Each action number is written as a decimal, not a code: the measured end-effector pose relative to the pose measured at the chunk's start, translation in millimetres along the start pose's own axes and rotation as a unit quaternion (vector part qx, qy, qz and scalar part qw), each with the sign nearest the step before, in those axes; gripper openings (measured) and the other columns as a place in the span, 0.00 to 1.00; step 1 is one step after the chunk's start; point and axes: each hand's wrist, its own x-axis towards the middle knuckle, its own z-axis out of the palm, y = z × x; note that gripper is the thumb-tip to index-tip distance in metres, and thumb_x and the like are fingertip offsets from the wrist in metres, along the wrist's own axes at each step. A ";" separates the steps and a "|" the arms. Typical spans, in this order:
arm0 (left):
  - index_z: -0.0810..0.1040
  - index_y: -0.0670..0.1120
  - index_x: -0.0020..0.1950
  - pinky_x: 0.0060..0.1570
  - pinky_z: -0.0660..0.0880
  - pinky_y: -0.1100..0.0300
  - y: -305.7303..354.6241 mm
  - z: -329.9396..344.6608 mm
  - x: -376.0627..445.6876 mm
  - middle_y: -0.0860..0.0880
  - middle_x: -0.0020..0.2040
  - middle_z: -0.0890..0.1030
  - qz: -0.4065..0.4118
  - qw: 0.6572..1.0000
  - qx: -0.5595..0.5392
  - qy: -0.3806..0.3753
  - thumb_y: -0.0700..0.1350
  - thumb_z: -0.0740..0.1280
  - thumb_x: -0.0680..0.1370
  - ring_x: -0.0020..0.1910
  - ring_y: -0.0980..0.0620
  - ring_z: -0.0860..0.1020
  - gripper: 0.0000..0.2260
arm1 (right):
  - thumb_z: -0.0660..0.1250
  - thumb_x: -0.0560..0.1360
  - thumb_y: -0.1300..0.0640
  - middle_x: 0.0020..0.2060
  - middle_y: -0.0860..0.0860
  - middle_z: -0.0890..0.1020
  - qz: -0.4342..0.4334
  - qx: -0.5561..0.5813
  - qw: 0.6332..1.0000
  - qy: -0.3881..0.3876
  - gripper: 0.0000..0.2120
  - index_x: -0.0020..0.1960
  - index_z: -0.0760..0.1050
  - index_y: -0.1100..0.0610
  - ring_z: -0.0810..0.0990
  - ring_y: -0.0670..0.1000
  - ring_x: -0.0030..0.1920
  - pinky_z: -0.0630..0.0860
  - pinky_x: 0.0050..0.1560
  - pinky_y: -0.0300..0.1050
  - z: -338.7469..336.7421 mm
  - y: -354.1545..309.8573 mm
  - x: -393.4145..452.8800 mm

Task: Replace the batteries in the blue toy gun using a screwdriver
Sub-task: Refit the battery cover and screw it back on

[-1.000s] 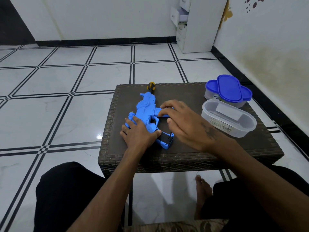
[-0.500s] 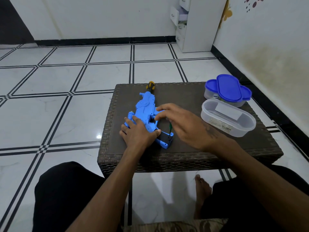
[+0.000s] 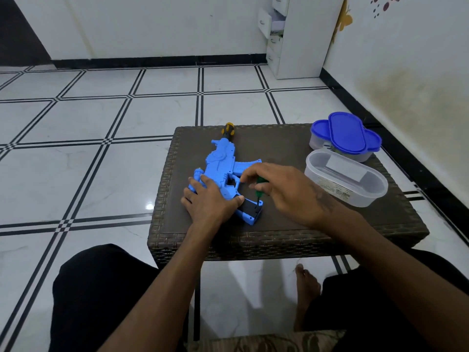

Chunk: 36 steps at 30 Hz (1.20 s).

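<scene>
A blue toy gun (image 3: 223, 161) lies flat on a dark wicker table (image 3: 279, 224), its yellow-and-black muzzle pointing away from me. My left hand (image 3: 210, 201) presses flat on the gun's rear body, fingers spread. My right hand (image 3: 286, 191) pinches a small green-handled screwdriver (image 3: 259, 190) held almost upright. Its tip sits at the black panel (image 3: 250, 207) on the gun's grip. My fingers hide most of the screwdriver's handle.
An open clear oval container (image 3: 346, 179) with a white slip inside stands at the table's right. Behind it a second container carries blue lids (image 3: 346, 134). A white drawer cabinet (image 3: 294, 34) stands in the far corner. White tiled floor surrounds the table.
My right hand lifted off the gun's magazine with the green screwdriver and brought it upright over the black panel on the grip. My left hand stayed pressed on the gun.
</scene>
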 end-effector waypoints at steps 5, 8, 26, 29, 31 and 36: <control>0.45 0.42 0.79 0.74 0.45 0.40 0.2 -1.0 -0.1 0.37 0.78 0.43 0.000 1.000 -0.001 -0.004 0.66 0.67 0.71 0.76 0.34 0.45 0.50 | 0.62 0.80 0.50 0.39 0.47 0.76 0.076 -0.164 0.983 0.023 0.07 0.46 0.72 0.52 0.75 0.51 0.39 0.74 0.43 0.53 1.2 -1.5 7.3; 0.45 0.42 0.79 0.74 0.45 0.41 0.7 -1.3 -0.5 0.37 0.78 0.43 -0.001 1.000 -0.002 -0.004 0.66 0.67 0.71 0.76 0.34 0.46 0.50 | 0.58 0.82 0.48 0.43 0.44 0.73 0.091 -0.219 0.971 0.027 0.07 0.49 0.68 0.50 0.75 0.50 0.42 0.71 0.42 0.47 3.7 -3.8 8.7; 0.44 0.42 0.79 0.74 0.45 0.41 0.8 -1.1 -0.2 0.37 0.78 0.43 -0.002 1.000 0.000 -0.006 0.67 0.67 0.71 0.76 0.34 0.45 0.50 | 0.71 0.74 0.51 0.33 0.47 0.80 0.032 -0.087 0.994 0.061 0.08 0.44 0.75 0.54 0.77 0.49 0.34 0.75 0.38 0.51 0.9 0.8 8.8; 0.45 0.42 0.79 0.74 0.46 0.41 0.5 -1.3 0.1 0.37 0.78 0.43 -0.002 1.000 0.001 -0.007 0.67 0.67 0.71 0.76 0.34 0.45 0.50 | 0.73 0.72 0.46 0.32 0.46 0.78 0.039 -0.099 0.990 0.096 0.13 0.42 0.74 0.54 0.75 0.48 0.33 0.75 0.36 0.50 0.8 1.9 3.9; 0.45 0.42 0.79 0.74 0.46 0.40 0.5 -1.7 0.1 0.37 0.78 0.43 -0.001 1.000 -0.001 -0.009 0.67 0.67 0.71 0.76 0.33 0.46 0.50 | 0.72 0.73 0.45 0.32 0.45 0.76 0.044 -0.121 0.985 0.117 0.14 0.41 0.73 0.54 0.73 0.47 0.33 0.74 0.35 0.48 2.0 2.0 0.9; 0.45 0.42 0.79 0.74 0.46 0.41 1.1 -1.6 -0.2 0.37 0.78 0.43 -0.002 1.000 0.001 -0.006 0.66 0.67 0.71 0.76 0.34 0.46 0.49 | 0.58 0.81 0.51 0.46 0.46 0.76 0.053 -0.099 0.992 0.063 0.08 0.50 0.74 0.53 0.74 0.47 0.45 0.75 0.47 0.52 4.3 5.1 -2.9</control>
